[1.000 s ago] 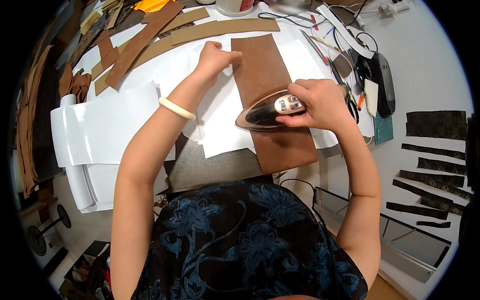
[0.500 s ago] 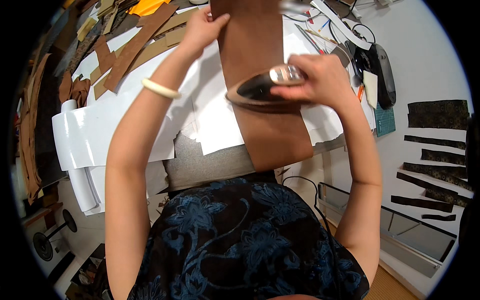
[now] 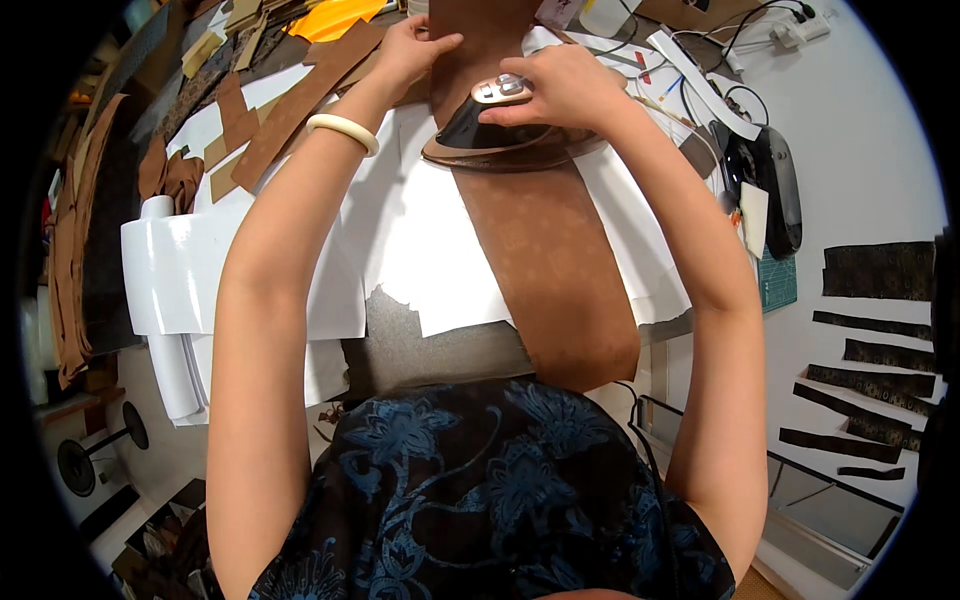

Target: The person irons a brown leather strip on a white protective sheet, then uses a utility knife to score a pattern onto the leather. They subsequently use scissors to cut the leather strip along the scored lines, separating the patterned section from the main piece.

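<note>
Workbench, seen from beside the person. Long brown strip (image 3: 545,250) in the middle of the frame, flat-looking and supple. Long axis runs from top centre, where the far end leaves the frame, down and a little rightward to lower centre. Near end overhangs the edge of the dark grey table (image 3: 430,355), close to the floral garment (image 3: 480,460). White paper (image 3: 420,240) shows on both sides beneath the strip.

Iron (image 3: 490,140) in the upper centre, set across the strip, not along it: nose to the left, heel to the right. Sole appears to rest on the brown surface; I cannot make out full contact.

Right hand (image 3: 565,85), upper centre, closed round the iron's handle, thumb along the lower side, forearm rising from the right. It is over the strip's right side and the nearer of the two to the overhanging end, though both hands are well up-frame of that end.

Left hand (image 3: 405,50), left of top centre, at the strip's left edge. Thumb reaches rightward over that edge; whether the fingers close underneath, I cannot tell. Pale bangle (image 3: 345,132) on this forearm. So: one hand either side of the strip's far stretch, iron between them, the longer visible run of brown stretching below both.
</note>
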Available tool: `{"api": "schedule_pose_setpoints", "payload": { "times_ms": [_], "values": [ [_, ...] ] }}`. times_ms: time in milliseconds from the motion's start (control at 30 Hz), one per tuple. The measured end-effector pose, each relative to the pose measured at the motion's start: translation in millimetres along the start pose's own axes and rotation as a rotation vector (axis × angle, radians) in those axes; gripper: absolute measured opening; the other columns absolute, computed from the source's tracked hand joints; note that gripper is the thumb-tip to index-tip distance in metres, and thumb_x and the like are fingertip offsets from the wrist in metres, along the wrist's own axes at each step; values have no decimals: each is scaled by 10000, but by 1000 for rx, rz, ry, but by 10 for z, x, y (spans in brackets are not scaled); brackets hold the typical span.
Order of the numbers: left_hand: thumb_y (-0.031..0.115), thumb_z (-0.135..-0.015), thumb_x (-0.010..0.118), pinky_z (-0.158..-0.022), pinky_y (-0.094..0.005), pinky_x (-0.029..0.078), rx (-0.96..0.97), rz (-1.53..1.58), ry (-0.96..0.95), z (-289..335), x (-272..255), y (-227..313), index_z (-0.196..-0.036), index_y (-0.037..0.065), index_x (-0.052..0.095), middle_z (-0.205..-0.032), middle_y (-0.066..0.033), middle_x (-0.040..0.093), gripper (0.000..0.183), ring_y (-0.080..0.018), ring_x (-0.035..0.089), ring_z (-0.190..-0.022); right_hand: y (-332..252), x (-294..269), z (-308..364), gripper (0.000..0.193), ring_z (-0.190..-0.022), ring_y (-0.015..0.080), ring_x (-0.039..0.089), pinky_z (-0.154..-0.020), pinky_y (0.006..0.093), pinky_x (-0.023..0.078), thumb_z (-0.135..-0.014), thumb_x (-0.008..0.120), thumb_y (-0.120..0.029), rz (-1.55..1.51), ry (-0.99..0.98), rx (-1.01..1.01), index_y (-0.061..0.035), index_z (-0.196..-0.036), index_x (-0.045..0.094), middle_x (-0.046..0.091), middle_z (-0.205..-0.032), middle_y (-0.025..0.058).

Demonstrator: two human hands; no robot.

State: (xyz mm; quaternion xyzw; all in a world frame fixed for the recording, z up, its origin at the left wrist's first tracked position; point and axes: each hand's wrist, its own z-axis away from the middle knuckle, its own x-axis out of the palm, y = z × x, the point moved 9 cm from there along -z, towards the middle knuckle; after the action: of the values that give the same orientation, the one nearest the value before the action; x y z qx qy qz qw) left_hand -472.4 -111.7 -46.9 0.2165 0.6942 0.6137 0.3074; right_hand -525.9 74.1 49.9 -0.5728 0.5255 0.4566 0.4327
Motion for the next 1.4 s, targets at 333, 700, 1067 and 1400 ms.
{"api": "schedule_pose_setpoints", "payload": {
  "times_ms": [333,700,1067,1400],
  "values": [
    [11,-944,643,-725,-283,518,98,-64,81,-297,-250,-424,-1095,21,705,-911,-9,709,163,-105,649,-827,-255,-67,364,642,-660,366,681,-628,447,543,-788,712,-713,-16,-38,-16,-71,-822,715,684,-681,142],
    [68,-876,781,-673,-292,538,67,124,127,-309,-243,-13,-966,42,689,-901,-40,723,131,-126,659,-758,-642,-225,1152,620,-597,308,672,-547,406,521,-787,726,-702,-45,-55,-65,-90,-787,627,658,-658,75],
    [-38,-929,648,-705,-256,525,467,-32,337,-363,-1267,967,-929,65,655,-864,-13,703,103,-89,652,-801,-407,-97,41,600,-624,347,658,-593,418,513,-766,782,-664,-80,0,-147,-72,-794,688,640,-633,138],
    [68,-1027,612,-701,-235,481,528,-210,14,586,-283,593,-1025,50,553,-903,2,632,61,-60,579,-834,-439,-18,175,621,-588,356,644,-562,440,507,-798,711,-688,-45,-47,-161,-67,-779,680,636,-615,131]
  ]
}}
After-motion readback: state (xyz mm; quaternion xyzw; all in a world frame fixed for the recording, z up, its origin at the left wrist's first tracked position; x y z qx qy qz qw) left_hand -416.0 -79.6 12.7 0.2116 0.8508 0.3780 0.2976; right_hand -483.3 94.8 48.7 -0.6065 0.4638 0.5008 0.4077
